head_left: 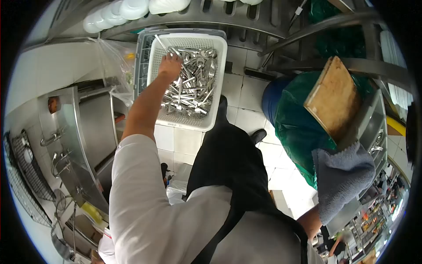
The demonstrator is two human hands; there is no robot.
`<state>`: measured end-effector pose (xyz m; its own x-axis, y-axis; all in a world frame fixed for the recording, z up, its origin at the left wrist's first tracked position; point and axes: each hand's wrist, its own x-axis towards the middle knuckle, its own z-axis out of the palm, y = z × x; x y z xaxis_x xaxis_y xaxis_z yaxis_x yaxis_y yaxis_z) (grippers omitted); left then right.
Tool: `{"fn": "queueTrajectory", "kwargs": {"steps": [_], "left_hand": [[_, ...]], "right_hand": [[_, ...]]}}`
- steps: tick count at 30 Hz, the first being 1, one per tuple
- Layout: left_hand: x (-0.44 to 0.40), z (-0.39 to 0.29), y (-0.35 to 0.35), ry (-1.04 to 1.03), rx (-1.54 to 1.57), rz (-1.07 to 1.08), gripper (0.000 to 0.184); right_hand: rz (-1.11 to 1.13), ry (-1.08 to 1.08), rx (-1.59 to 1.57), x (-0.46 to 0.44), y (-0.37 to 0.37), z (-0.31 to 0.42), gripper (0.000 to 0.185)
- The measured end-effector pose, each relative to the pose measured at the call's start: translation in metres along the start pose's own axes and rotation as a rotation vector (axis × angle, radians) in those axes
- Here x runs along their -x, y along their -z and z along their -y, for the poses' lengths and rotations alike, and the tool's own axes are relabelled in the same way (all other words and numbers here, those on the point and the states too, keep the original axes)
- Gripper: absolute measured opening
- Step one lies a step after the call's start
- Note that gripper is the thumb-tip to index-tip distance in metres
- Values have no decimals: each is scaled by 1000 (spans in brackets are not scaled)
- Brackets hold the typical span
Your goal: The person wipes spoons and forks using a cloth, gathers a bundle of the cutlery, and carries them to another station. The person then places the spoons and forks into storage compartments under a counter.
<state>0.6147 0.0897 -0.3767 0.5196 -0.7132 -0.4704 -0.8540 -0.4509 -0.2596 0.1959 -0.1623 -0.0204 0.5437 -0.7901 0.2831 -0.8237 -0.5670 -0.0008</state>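
Head view: cutlery (189,90) lies piled in the white basket (187,125), grey crate (141,61) right against it. Left hand (170,66) is in the basket's far-left part, fingers at the cutlery; can't tell if they're clenched on a piece. Right wrist (309,221) runs under the towel (345,180); right hand hidden, grip unreadable. Tilted board (332,97) sits by the green bag (296,119), near the towel.

L hand (170,67) at cutlery (187,90) in wht bskt (221,81); gry towel (345,176) at R forearm (310,221).
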Motion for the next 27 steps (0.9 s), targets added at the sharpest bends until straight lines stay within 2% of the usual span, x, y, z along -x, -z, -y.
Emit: {"fn": "queueTrajectory", "kwargs": {"steps": [3,5,6,9,10,13,16,18,19,21,24,27], "left_hand": [[-44,28,-48,-48,-167,-61,41],[-48,37,-34,-22,-180,157,41],[-51,43,-59,39,-178,39,36],[-40,56,-66,-5,-59,258,29],[-35,51,-56,189,146,306,23],[-2,43,-64,197,420,12,24],[8,0,-59,398,940,-114,29],[-2,-35,-85,338,995,-160,35],[-6,-49,-77,355,1011,-135,37],[-10,-80,-61,398,1042,-77,42],[-13,-101,-42,384,1034,166,57],[-18,-119,-27,397,954,184,71]], "right_hand": [[5,-53,6,-8,-11,11,73],[6,-82,10,-8,-15,19,75],[10,-93,11,-8,-17,22,75],[11,-129,-4,-9,-17,29,78],[14,-132,-6,-9,-16,31,79],[5,-106,53,-14,-13,30,80],[4,-85,87,-21,-11,27,81],[9,-77,106,-22,-9,26,81],[12,-76,114,-21,-8,27,82],[21,-72,133,-18,-6,28,82],[31,-67,153,-11,-4,29,83],[36,-65,164,-8,-4,28,84]]}}
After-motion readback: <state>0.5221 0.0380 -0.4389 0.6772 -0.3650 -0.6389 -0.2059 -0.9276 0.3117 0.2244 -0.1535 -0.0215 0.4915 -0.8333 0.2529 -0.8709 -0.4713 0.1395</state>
